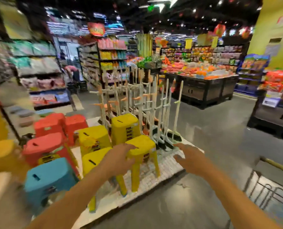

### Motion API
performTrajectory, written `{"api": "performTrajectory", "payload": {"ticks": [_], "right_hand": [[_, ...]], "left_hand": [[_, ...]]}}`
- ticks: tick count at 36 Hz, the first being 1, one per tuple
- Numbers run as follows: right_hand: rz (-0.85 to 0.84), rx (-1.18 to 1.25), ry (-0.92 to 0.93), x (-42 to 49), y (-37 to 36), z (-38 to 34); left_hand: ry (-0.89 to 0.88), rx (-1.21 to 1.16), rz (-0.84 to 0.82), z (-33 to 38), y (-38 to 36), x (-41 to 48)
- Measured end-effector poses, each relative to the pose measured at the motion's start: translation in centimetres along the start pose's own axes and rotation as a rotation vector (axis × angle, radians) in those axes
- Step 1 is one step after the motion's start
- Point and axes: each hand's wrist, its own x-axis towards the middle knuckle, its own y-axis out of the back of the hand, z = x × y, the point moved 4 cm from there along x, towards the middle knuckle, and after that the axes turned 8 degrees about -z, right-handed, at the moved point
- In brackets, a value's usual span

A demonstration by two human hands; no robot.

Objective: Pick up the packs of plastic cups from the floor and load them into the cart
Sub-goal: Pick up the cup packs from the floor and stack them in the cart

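Seen from the head camera, both bare arms reach forward over a low white display platform [167,166] that sits on the grey shop floor [211,146]. The left hand [120,157] is at the near yellow stool [145,146], its fingers [130,147] loosely spread and holding nothing; whether they touch the seat cannot be told through the blur. The right hand [190,158] hangs over the platform's right corner, palm down, its fingers [178,145] straight and apart, also holding nothing. More yellow stools [124,123] stand stacked behind the near one. Red stools [43,146] crowd the platform's left side, and a blue stool [49,176] stands at its near left edge. Along the platform's far edge a cluster of white-handled brooms [162,103] stands upright, the dark bristles down. The wire cart [269,189] shows only in part at the lower right corner of the view, on the floor, well to the right of the right hand. The packs of plastic cups cannot be made out in this blurred view. Beyond the platform a dark display island [203,91] carries orange and red packets, and stocked shelves [41,71] line the aisle on the left, where a person [71,70] bends over.
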Motion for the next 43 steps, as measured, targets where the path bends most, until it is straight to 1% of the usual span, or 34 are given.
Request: {"api": "performTrajectory", "payload": {"ticks": [3,6,11,17,23,26,30,41,43], "right_hand": [[-0.045,-0.012,0.149,1.5,-3.0,-8.2],[-0.107,-0.049,0.258,2.3,-6.5,-15.8],[-0.218,-0.103,0.454,1.1,-11.6,-29.3],[-0.306,-0.156,0.725,-0.8,-18.6,-44.2],[-0.429,-0.213,0.988,-3.8,-24.9,-56.5],[-0.510,-0.236,1.098,-4.8,-27.8,-61.4],[-0.572,-0.254,1.231,-5.8,-30.7,-67.2],[-0.622,-0.287,1.541,-6.2,-37.0,-81.8],[-0.629,-0.304,1.579,-6.7,-38.3,-84.1]], "left_hand": [[0.109,-0.017,0.053,-7.0,2.6,-5.7],[0.222,-0.026,0.102,-13.5,4.6,-11.8],[0.485,-0.078,0.146,-23.3,6.8,-23.1],[0.758,-0.126,0.289,-30.7,8.1,-36.9],[0.981,-0.187,0.356,-35.3,7.9,-48.2],[1.102,-0.185,0.375,-37.1,7.7,-52.0],[1.237,-0.202,0.414,-39.7,7.6,-55.4],[1.533,-0.243,0.545,-46.2,8.8,-59.6],[1.575,-0.259,0.545,-46.9,8.8,-60.6]]}}
